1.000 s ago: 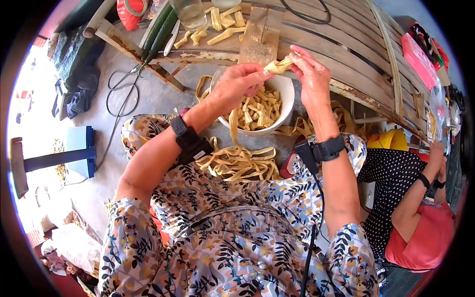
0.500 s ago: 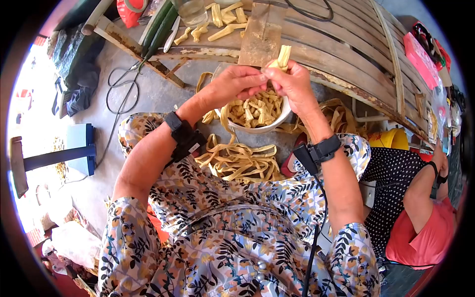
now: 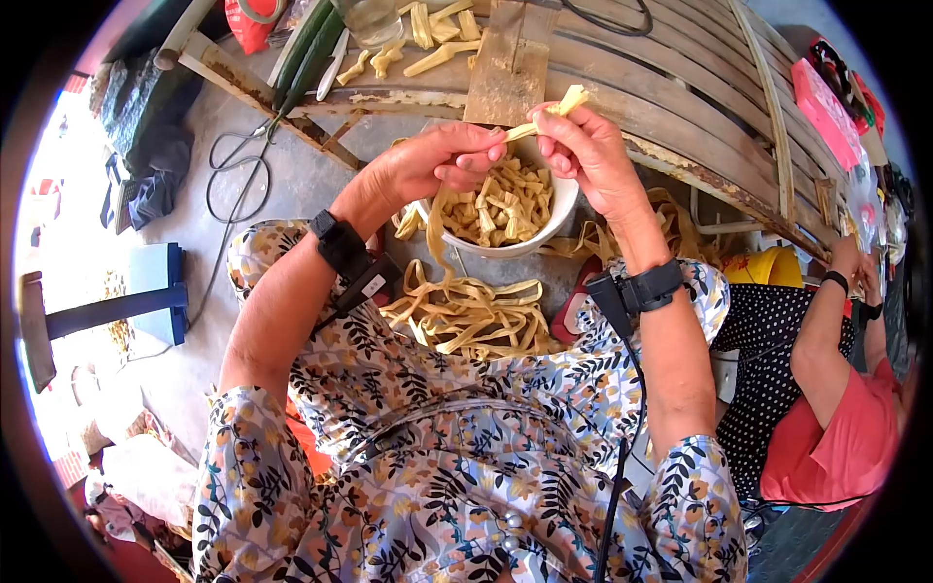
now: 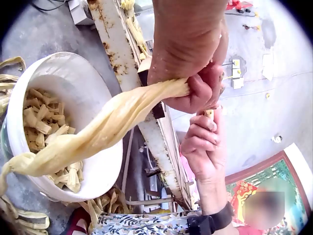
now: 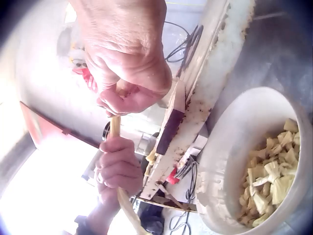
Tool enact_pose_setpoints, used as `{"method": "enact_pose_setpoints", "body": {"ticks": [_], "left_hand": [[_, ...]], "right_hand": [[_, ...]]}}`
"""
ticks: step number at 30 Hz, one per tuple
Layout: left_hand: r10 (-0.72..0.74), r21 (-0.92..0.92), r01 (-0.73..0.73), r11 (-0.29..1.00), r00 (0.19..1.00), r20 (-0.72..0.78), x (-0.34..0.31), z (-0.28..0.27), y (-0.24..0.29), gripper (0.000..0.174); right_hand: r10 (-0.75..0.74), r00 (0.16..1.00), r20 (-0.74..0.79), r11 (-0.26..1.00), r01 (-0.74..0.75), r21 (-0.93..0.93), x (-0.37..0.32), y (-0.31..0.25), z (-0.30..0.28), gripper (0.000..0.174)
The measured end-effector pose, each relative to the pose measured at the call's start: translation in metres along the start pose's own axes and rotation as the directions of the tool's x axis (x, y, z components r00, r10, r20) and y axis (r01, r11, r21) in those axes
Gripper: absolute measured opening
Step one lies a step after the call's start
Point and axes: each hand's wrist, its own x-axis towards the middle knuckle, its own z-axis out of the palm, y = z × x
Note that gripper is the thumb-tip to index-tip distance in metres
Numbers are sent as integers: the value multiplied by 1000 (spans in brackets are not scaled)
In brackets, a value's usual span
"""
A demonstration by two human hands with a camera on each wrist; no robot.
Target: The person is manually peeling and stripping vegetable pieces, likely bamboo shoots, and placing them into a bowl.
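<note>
A pale yellow strip (image 3: pixel 523 130) is stretched between both hands above a white bucket (image 3: pixel 567 202) of short knotted pieces (image 3: pixel 501 206). My left hand (image 3: pixel 437 160) grips it with curled fingers, and a long twisted tail (image 4: pixel 105 125) hangs from that hand past the bucket in the left wrist view. My right hand (image 3: pixel 591 155) pinches the strip near its short flared end (image 3: pixel 574 95), which sticks up past the thumb. In the right wrist view a short taut length (image 5: pixel 115 126) spans the gap between the hands.
Beyond the bucket stands a slatted bench (image 3: pixel 661 87) with a wooden board (image 3: pixel 507 78), loose yellow pieces (image 3: pixel 442 56), cucumbers (image 3: pixel 309 63) and a glass (image 3: pixel 371 21). Loose strips (image 3: pixel 476 311) lie below the bucket. Another person (image 3: pixel 826 418) sits at the right.
The hands have moved apart after being close together half a second ago, with a length of strip now showing between them. The flared end has tilted to the right.
</note>
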Motion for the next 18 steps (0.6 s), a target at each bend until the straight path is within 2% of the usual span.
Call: {"method": "enact_pose_setpoints", "body": {"ticks": [2, 5, 6, 8, 9, 12, 15, 18], "left_hand": [[-16, 58, 15, 998, 1000, 21, -2, -3, 3, 24], [200, 511, -47, 858, 948, -249, -2, 15, -3, 25], [227, 595, -54, 802, 949, -220, 0, 18, -1, 25], [271, 743, -68, 666, 950, -155, 2, 18, 4, 25], [257, 760, -45, 649, 953, -163, 3, 15, 4, 23], [282, 661, -86, 745, 939, -195, 4, 15, 2, 23], [159, 406, -85, 910, 975, -152, 4, 10, 3, 24], [119, 286, -88, 954, 988, -93, 1, 6, 5, 22]], "right_hand": [[34, 999, -27, 998, -35, -44, 0, 3, -2, 24], [30, 993, -111, 976, -53, -209, 0, 7, 0, 26], [16, 989, -144, 958, -56, -280, 1, 8, 2, 26], [42, 987, -158, 961, -83, -265, 2, 10, 7, 25], [55, 985, -164, 961, -96, -258, 2, 10, 8, 25], [64, 998, -19, 989, -66, -134, 3, 0, 11, 21], [31, 991, 129, 998, -37, 44, 2, 4, 8, 19], [11, 999, 48, 1000, -12, 22, 1, 3, 5, 18]]}}
